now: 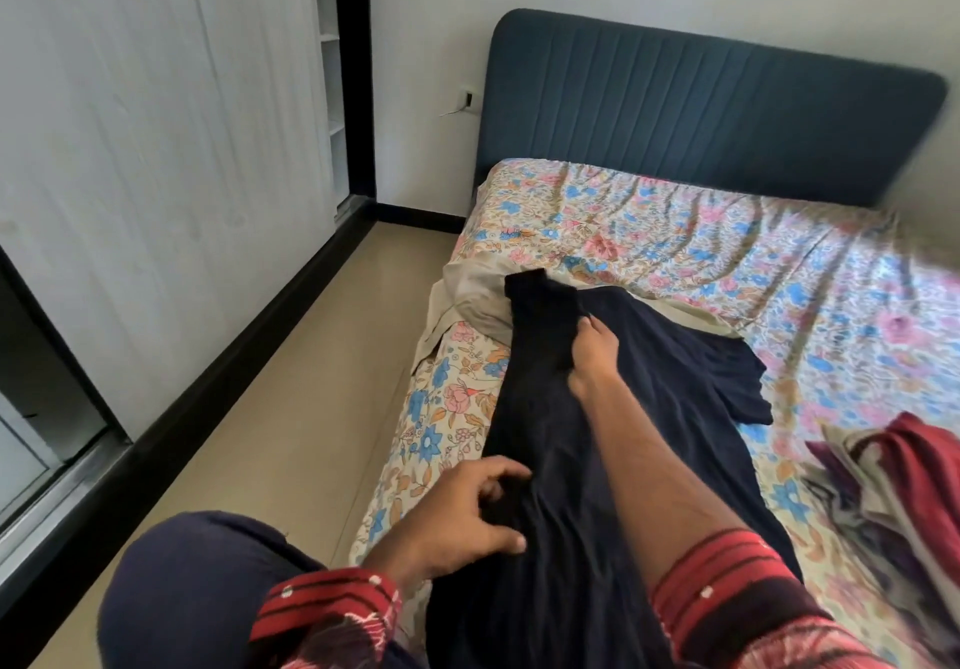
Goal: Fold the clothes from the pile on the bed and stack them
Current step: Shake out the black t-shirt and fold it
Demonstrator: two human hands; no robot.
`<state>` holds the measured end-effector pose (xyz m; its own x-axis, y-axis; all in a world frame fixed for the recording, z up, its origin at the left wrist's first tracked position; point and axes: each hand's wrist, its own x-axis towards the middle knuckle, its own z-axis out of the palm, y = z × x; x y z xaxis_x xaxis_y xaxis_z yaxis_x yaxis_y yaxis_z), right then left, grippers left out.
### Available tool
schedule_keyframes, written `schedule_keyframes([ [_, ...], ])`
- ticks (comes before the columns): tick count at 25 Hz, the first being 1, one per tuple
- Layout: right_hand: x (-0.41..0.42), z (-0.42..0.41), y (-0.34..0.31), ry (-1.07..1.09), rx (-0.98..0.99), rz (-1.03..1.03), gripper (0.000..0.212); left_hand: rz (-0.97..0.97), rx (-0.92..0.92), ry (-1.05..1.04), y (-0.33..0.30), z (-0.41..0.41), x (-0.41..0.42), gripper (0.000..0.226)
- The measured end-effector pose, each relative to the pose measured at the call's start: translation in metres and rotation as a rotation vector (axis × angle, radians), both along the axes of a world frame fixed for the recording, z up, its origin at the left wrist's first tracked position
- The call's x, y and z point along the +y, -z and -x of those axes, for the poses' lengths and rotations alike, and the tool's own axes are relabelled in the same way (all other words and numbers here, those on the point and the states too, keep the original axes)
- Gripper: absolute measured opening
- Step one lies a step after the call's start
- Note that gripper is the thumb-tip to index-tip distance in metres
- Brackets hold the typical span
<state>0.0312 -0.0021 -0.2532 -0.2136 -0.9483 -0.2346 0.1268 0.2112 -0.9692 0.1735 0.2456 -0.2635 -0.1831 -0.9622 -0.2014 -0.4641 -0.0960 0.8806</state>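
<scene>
Both hands, left hand (467, 507) and right hand (592, 356), pinch a dark garment (623, 434) lying half-folded on the bed (779, 263) (beige cloth (478, 299) beneath), while the pile (893, 486) waits unfolded.

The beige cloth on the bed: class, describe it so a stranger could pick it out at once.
Start at the blue headboard and come down the floral sheet to the bed's left edge. There the beige cloth lies crumpled, partly under the navy garment. It alone is plain and pale; the pile at right is red and patterned.
</scene>
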Motion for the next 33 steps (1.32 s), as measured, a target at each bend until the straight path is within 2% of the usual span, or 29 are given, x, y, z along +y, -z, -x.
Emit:
schedule_keyframes([
  [2,0.021,0.046,-0.003,0.126,0.364,-0.078,0.046,0.008,-0.094,0.128,0.001,0.037,-0.003,0.069],
  [3,0.040,0.061,-0.005,0.183,0.483,-0.062,0.046,-0.004,-0.149,0.182,0.004,0.052,-0.001,0.070],
  [5,0.086,0.078,-0.006,0.176,0.602,0.078,0.028,-0.027,-0.242,0.230,0.013,0.066,0.005,0.067],
  [7,0.134,0.083,0.003,-0.056,0.674,0.117,0.008,0.007,-0.307,0.202,0.015,0.065,0.008,0.059],
  [10,0.189,0.075,0.017,-0.430,0.741,0.007,0.002,0.106,-0.515,0.129,0.009,0.051,0.016,0.056],
  [12,0.215,0.068,0.018,-0.500,0.849,0.019,0.007,0.127,-0.622,0.117,0.008,0.040,0.025,0.057],
  [14,0.231,0.066,0.024,-0.478,0.957,0.048,0.016,0.150,-0.661,0.114,0.005,0.030,0.034,0.048],
  [16,0.245,0.067,0.032,-0.442,0.952,0.032,0.022,0.161,-0.539,0.103,0.005,0.024,0.040,0.027],
  [17,0.250,0.068,0.034,-0.433,0.905,0.028,0.025,0.152,-0.430,0.115,0.005,0.022,0.042,0.025],
  [20,0.256,0.076,0.039,-0.354,0.781,0.038,0.024,0.039,-0.147,0.289,0.003,0.022,0.051,0.035],
  [22,0.258,0.088,0.037,-0.341,0.829,0.015,0.019,-0.110,0.011,0.405,0.001,0.030,0.058,0.045],
  [25,0.253,0.111,0.031,-0.403,0.858,-0.004,0.015,-0.149,0.137,0.395,-0.005,0.042,0.053,0.042],
  [27,0.233,0.134,0.025,-0.325,0.820,0.006,0.014,-0.110,0.179,0.339,-0.011,0.053,0.034,0.032],
  [31,0.174,0.195,0.010,-0.077,0.715,0.008,0.015,0.143,0.043,0.159,0.002,0.108,-0.006,0.018],
  [33,0.139,0.227,-0.003,0.038,0.709,0.011,0.025,0.287,0.017,0.167,0.013,0.157,-0.022,0.019],
])
